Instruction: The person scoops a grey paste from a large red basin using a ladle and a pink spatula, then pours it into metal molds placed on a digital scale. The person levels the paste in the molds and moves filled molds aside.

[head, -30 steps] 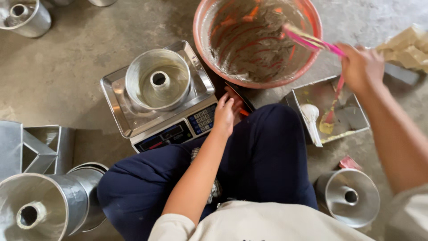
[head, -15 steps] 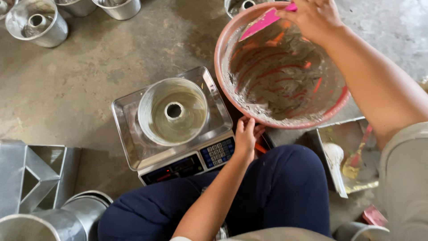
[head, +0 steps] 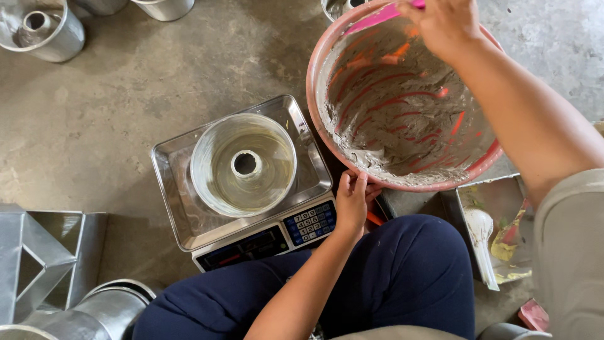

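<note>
fingers of my left hand (head: 351, 200) curl over the near rim of the basin (head: 402, 94), pinching its edge and holding it tilted, mouth turned toward me. my right hand (head: 448, 24) is across at the far rim, closed round a pink scraper (head: 377, 16) whose blade lies along the inner wall and points left; i cannot see the fingers well enough to say more. grey batter with orange streaks coats the basin's inside. just left of my left hand, touching nothing of it, stands the ring mould (head: 243, 165), upright and open on the scale (head: 242, 189), so the mould lies leftward and lower from the basin's lip, nearer my left hand than my right. right of my knee sits a tray (head: 497, 208) with a spoon. more moulds (head: 41, 31) stand well apart on the concrete floor (head: 126, 101).
</note>
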